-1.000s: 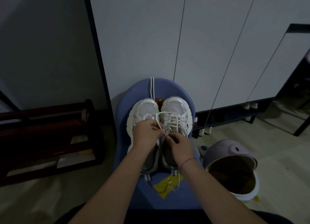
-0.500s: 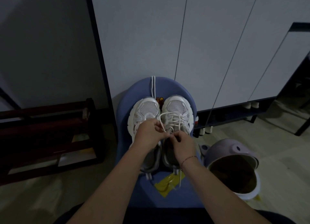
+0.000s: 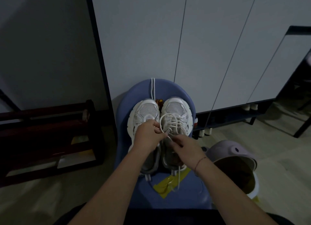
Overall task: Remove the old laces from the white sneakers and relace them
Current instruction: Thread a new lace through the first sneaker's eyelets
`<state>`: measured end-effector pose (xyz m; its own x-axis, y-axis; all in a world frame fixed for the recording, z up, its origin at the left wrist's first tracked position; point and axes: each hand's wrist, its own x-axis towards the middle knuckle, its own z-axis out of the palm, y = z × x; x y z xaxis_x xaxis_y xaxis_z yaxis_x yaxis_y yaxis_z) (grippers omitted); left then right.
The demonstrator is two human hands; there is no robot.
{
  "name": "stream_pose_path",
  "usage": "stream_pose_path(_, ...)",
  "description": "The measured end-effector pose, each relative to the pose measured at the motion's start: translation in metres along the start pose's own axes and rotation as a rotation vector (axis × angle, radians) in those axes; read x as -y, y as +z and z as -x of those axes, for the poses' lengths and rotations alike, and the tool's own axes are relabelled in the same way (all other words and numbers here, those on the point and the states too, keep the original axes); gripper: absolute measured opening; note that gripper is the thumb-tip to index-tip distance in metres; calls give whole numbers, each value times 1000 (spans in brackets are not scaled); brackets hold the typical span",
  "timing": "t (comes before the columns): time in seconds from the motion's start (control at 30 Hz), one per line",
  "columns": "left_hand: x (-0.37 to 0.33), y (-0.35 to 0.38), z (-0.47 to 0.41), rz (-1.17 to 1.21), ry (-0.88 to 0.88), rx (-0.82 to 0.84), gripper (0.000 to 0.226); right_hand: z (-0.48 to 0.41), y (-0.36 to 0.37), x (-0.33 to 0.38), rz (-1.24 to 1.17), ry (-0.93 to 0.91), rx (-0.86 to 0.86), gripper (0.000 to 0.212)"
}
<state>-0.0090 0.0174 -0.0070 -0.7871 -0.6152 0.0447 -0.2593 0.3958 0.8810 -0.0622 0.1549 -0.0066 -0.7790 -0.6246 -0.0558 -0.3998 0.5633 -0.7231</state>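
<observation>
**Both hands pinch a white lace above the sneakers**

Two white sneakers sit side by side on the seat of a blue chair (image 3: 168, 197), toes toward the white cabinet doors (image 3: 210, 48). The left sneaker (image 3: 145, 111) has its eyelets mostly hidden by the left hand (image 3: 148, 134), so how far it is laced cannot be told. The right sneaker (image 3: 176, 109) carries a white lace (image 3: 173, 123) crossed loosely over its tongue, with a wide loop arching toward the toe.

The left hand's fingers are curled and pressed together, pinching that loop where it comes down between the shoes. The right hand (image 3: 186, 146) is just beside it over the right sneaker's opening, fingers curled, thumb and forefinger nipping the lace's tip. A thin bracelet (image 3: 199, 163) circles that wrist.

A second lace (image 3: 152, 88) hangs doubled over the chair back. Another lace end trails from the right sneaker's heel onto a yellow scrap (image 3: 164, 187) on the seat. A lavender bin (image 3: 230, 150) stands on the floor to the right, and a dark wooden rack (image 3: 50, 140) to the left
</observation>
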Motion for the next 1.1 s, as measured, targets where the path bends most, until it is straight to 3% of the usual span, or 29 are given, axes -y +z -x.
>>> stream_pose_path(0.1, 1, 0, 0, -8, 15, 2, 33, -9, 15, 9, 6, -11, -18, 11)
stream_pose_path(0.2, 2, -1, 1, 12, 20, 2, 31, -14, 21, 8, 21, 25, -81, 18)
stream_pose_path(0.27, 4, -1, 1, 23, 19, 6, 31, -13, 15, 6, 96, -6, -20, 19)
stream_pose_path(0.37, 5, -1, -1, 25, 18, 8, 33, -4, -4, 5, 383, -22, 294, 21)
stream_pose_path(0.43, 4, -1, -1, 36, 9, 16, 31, 6, -17, 2, 419, 68, 580, 22)
stream_pose_path(0.5, 2, -2, -1, 38, 0, 23, 28, 13, -23, 0, 386, 179, 732, 23)
stream_pose_path(0.57, 2, -2, -1, 28, -4, 22, 27, 12, -21, 0, 427, 171, 663, 27)
stream_pose_path(0.63, 3, -2, -2, 26, -7, 21, 28, 8, -15, 6, 387, 110, 493, 32)
stream_pose_path(0.73, 3, -2, -3, 14, -3, 24, 28, 3, -4, 17, 226, -27, 210, 23)
stream_pose_path(0.87, 4, -2, -2, 12, -1, 23, 29, -7, 11, 15, 106, 3, 14, 17)
stream_pose_path(0.97, 5, -2, -2, 25, 0, 27, 28, -8, 9, 9, 209, -30, 92, 21)
stream_pose_path(1.1, 4, -3, -3, 35, -20, 46, 27, 5, -10, 8, 340, -100, 482, 26)
